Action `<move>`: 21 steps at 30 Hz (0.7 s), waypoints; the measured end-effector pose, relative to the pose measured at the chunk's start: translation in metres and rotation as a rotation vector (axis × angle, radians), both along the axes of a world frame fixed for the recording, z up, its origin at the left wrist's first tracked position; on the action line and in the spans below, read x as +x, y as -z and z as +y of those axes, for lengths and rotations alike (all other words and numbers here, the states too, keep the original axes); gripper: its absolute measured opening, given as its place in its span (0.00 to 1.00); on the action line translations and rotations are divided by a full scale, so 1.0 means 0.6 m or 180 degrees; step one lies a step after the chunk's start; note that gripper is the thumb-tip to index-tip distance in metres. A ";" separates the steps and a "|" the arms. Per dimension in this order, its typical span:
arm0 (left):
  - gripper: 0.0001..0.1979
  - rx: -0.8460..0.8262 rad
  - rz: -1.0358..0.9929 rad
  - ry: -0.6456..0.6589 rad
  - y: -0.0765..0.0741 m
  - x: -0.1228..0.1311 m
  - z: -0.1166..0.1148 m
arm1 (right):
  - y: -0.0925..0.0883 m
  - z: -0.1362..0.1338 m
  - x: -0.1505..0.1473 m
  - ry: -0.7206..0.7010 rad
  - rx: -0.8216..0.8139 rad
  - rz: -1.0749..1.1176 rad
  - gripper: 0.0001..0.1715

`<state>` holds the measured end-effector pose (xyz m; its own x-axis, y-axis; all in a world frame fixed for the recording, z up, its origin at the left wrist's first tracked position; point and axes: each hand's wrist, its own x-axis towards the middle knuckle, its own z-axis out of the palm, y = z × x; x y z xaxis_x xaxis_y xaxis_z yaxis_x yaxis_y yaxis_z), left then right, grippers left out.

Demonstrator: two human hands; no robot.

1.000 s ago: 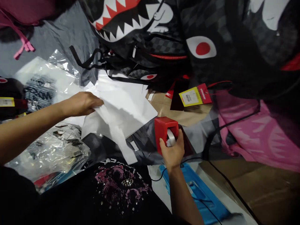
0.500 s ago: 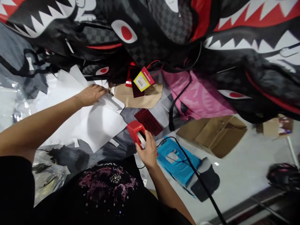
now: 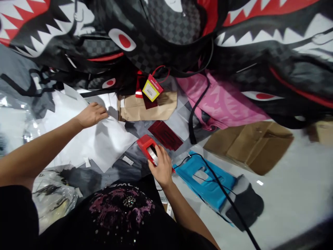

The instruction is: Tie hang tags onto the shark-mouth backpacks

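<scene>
My left hand (image 3: pixel 92 114) is on a heap of white paper sheets (image 3: pixel 114 133), its fingers curled over the paper's upper part. The fingertips are partly hidden. In my right hand (image 3: pixel 161 166) is a red tape dispenser (image 3: pixel 146 144) with a pale roll showing in its side opening. Just above the dispenser lies a dark red card (image 3: pixel 165 135). A flattened piece of brown cardboard (image 3: pixel 166 107) sits right of the paper, with a red and yellow hang tag (image 3: pixel 152 88) dangling over it.
Black checkered shark-face bags (image 3: pixel 166 45) crowd the far side. Under them lies a pink bag (image 3: pixel 223 100). A brown carton (image 3: pixel 249 146) and a blue pouch (image 3: pixel 205 178) crossed by a black cord (image 3: pixel 231 201) lie at right. Clear plastic wrapping (image 3: pixel 56 194) is at lower left.
My left hand has shifted slightly left and down, and its fingers have curled more. The sheets under it have moved. My right hand still holds the dispenser. The camera view has shifted a little.
</scene>
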<state>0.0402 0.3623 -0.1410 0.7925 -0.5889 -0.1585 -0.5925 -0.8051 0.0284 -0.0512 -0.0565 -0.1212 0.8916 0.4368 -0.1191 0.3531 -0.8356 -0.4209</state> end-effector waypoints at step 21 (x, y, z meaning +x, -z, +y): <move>0.10 -0.0366 -0.0016 -0.0429 -0.131 -0.164 0.128 | 0.035 0.000 -0.008 -0.0012 0.0110 -0.0183 0.38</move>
